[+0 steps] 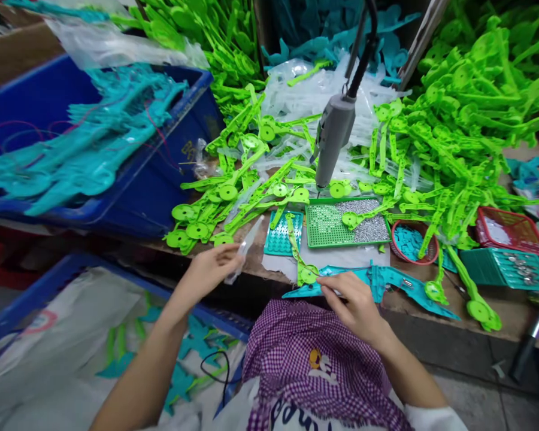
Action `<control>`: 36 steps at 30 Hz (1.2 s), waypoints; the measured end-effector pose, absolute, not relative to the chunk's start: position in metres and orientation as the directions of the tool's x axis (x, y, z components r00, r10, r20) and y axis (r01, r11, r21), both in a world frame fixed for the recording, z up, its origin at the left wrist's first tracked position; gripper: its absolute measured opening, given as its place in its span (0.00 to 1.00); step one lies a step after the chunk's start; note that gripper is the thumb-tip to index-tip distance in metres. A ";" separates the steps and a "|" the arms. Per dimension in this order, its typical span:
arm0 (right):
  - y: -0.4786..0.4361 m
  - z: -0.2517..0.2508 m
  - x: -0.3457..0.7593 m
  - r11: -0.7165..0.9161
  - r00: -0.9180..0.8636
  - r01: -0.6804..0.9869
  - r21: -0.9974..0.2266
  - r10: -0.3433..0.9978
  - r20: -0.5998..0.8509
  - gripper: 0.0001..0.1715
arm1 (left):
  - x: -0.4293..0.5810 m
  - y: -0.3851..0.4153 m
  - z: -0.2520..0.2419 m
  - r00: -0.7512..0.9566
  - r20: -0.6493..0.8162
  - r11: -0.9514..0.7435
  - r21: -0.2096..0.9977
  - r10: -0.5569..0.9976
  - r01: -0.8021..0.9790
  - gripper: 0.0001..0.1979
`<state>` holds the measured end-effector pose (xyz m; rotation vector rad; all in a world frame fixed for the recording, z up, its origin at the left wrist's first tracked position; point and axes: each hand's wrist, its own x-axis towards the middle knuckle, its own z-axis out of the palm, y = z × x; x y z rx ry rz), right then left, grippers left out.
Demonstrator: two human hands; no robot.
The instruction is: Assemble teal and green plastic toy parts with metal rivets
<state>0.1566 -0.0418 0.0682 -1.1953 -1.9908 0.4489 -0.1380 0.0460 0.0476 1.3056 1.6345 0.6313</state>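
Note:
My left hand (206, 269) is closed on a translucent white plastic strip (248, 245) at the bench's front edge. Its tip points up and away from me. My right hand (353, 296) pinches beside the round end of a bright green plastic arm (308, 274); something thin may be between the fingers, but I cannot make it out. That green arm lies partly over a long turquoise plastic piece (397, 281), which rests along the bench edge under and beside my right hand. Small metal parts show on the turquoise piece's right half.
A grey electric screwdriver (335, 137) hangs over a green tray (314, 239) of screws. Left of it sits a small turquoise tray (273, 244). Green arms (467, 120) are heaped behind. A blue crate (161, 203) stands left, a red basket (436, 254) and a hammer (532, 338) right.

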 end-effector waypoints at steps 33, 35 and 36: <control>-0.030 0.016 0.145 0.302 -0.167 0.749 -0.590 0.947 0.273 0.16 | -0.034 0.027 0.008 0.043 -0.457 0.455 0.864 0.888 -0.216 0.40; -0.031 0.015 0.147 0.282 -0.151 0.750 -0.598 0.954 0.260 0.17 | -0.034 0.028 0.006 0.045 -0.454 0.453 0.868 0.890 -0.205 0.40; -0.031 0.014 0.148 0.277 -0.147 0.751 -0.600 0.955 0.257 0.17 | -0.035 0.029 0.006 0.049 -0.454 0.454 0.869 0.890 -0.198 0.40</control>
